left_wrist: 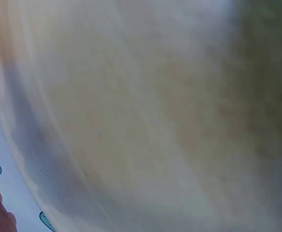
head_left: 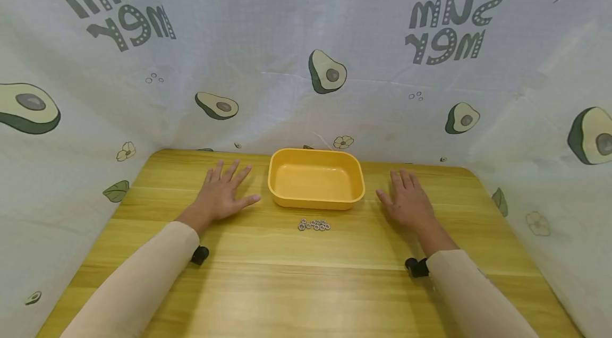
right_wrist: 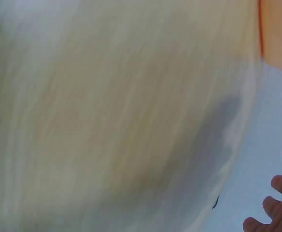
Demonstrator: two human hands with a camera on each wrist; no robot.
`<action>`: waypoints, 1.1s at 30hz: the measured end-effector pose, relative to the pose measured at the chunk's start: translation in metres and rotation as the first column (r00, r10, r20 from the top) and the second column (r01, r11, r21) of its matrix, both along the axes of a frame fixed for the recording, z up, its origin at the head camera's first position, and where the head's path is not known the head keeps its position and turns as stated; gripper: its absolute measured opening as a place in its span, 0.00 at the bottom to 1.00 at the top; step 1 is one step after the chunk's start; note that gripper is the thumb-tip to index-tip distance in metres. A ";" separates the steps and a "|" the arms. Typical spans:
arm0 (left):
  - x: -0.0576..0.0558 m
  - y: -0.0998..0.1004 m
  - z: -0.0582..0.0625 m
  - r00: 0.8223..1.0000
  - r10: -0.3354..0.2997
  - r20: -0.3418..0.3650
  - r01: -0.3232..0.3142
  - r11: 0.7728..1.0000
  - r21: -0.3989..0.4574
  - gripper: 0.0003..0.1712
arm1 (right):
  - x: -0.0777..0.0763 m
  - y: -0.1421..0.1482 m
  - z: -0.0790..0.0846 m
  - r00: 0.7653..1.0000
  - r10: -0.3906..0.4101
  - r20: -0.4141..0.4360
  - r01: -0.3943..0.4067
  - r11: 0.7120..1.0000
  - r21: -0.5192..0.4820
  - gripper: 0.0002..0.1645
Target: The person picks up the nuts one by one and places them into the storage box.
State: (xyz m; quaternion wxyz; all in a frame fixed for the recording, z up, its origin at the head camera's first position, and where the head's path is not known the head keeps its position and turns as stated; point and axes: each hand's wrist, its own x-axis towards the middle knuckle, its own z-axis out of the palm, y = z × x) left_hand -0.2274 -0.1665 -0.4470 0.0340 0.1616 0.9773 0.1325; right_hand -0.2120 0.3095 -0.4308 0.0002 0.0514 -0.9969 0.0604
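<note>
Small silver metal nuts [head_left: 316,225], several of them, lie in a loose cluster on the wooden table. Just behind them stands a yellow rectangular plastic tray [head_left: 316,203], with nothing inside. My left hand [head_left: 220,193] is to the left of the tray, palm down with its fingers spread, holding nothing. On the tray's other side my right hand [head_left: 407,201] is also palm down and holds nothing, its fingers straight. Both hands are apart from the tray and the nuts. Only fingertips of each hand show at the edges of the wrist views.
The wooden table [head_left: 306,295] reaches from the front to a pale curtain [head_left: 268,51] printed with avocados and lettering, which hangs at the back and both sides. A black wrist camera [head_left: 200,255] is on the left wrist, and another black camera [head_left: 417,267] on the right.
</note>
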 end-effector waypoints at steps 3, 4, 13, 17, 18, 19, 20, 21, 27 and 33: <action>0.000 0.002 0.001 1.000 -0.005 -0.004 0.005 1.000 0.021 0.52 | 0.001 -0.005 0.002 1.000 -0.001 0.000 0.001 0.999 -0.042 0.51; 0.000 0.003 0.001 1.000 -0.007 -0.004 0.007 1.000 0.028 0.52 | 0.002 -0.006 0.003 1.000 -0.003 0.002 0.003 0.998 -0.061 0.50; 0.001 0.011 0.003 1.000 -0.009 0.001 0.009 0.995 0.103 0.48 | 0.007 -0.018 0.010 0.997 -0.043 0.067 0.060 0.960 -0.273 0.46; 0.001 0.012 0.005 1.000 0.011 0.017 -0.013 0.986 0.164 0.48 | 0.009 -0.022 0.014 0.995 -0.071 0.075 0.094 0.925 -0.369 0.46; 0.001 0.013 0.006 1.000 0.019 0.024 -0.023 0.982 0.186 0.47 | 0.009 -0.023 0.015 0.995 -0.074 0.073 0.096 0.916 -0.389 0.46; 0.001 0.013 0.006 0.999 0.028 0.032 -0.034 0.978 0.208 0.47 | 0.010 -0.024 0.016 0.995 -0.076 0.070 0.098 0.908 -0.408 0.47; 0.001 0.013 0.007 0.999 0.036 0.038 -0.044 0.972 0.230 0.46 | 0.011 -0.025 0.017 0.995 -0.078 0.065 0.098 0.898 -0.429 0.47; 0.002 0.014 0.008 0.998 0.043 0.043 -0.053 0.967 0.250 0.46 | 0.011 -0.026 0.017 0.995 -0.077 0.060 0.096 0.887 -0.452 0.47; 0.004 0.018 0.006 0.994 0.082 0.073 -0.103 0.922 0.374 0.43 | 0.014 -0.032 0.019 0.994 -0.103 0.045 0.110 0.802 -0.587 0.46; 0.005 0.023 0.005 0.993 0.089 0.083 -0.119 0.858 0.501 0.38 | 0.019 -0.037 0.021 0.988 -0.142 0.058 0.142 0.708 -0.692 0.43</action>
